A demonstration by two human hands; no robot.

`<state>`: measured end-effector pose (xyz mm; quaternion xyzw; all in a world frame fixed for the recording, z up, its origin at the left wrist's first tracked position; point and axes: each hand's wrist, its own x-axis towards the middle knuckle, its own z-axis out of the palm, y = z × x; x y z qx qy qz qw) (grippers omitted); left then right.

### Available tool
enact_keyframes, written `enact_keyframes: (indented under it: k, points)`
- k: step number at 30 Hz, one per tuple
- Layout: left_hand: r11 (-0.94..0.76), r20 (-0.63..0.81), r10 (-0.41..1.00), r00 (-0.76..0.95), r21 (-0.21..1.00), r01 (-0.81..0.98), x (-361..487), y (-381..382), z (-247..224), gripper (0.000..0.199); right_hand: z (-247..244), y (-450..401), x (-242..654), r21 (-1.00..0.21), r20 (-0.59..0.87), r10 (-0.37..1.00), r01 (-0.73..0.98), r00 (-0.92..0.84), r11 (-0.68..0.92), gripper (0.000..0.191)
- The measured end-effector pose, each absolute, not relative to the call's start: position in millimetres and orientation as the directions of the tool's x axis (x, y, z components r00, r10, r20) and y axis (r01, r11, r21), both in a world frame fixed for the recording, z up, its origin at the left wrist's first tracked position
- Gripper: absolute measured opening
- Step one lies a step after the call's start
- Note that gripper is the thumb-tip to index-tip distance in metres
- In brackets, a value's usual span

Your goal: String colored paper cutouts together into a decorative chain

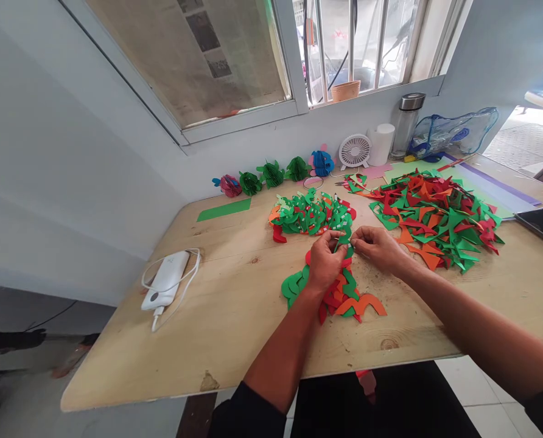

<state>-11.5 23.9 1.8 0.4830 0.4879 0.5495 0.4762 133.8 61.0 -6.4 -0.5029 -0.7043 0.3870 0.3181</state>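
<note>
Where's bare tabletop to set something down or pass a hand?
Widest: between the power bank and curved cut-outs, back to the green strip. Smaller: between the right forearm and table front edge. Crowded: around left hand and right hand, the scrap heap, and beside the fan.

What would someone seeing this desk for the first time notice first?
Probably the big heap of red, green and orange paper scraps on the right. Next, the two hands, left and right, meeting at a green paper piece mid-table. Behind them, a bright blue paper figure stands beside the white fan.
</note>
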Motion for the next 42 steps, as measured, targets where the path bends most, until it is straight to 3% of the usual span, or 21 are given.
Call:
enact_keyframes:
  k: [19, 29, 42]
  points:
    - [-0.066, 0.06, 0.994, -0.086, 0.996, -0.067, -12.3, 24.2, 1.9, 0.023, -2.6, 57.3, 131.3, -0.861, 0.117, 0.932, 0.433, -0.344, 0.268, 0.016]
    - [0.033, -0.057, 0.995, -0.084, 0.963, -0.269, -14.0, 25.8, 6.5, 0.034, -0.5, 60.0, 136.7, -0.912, 0.057, 0.951, 0.372, -0.304, 0.173, 0.021]
    - [0.02, -0.022, 1.0, -0.009, 0.977, -0.211, -12.7, 22.2, 3.1, 0.019, 12.0, 53.5, 133.8, -0.975, 0.041, 0.957, 0.199, -0.288, 0.102, 0.023]
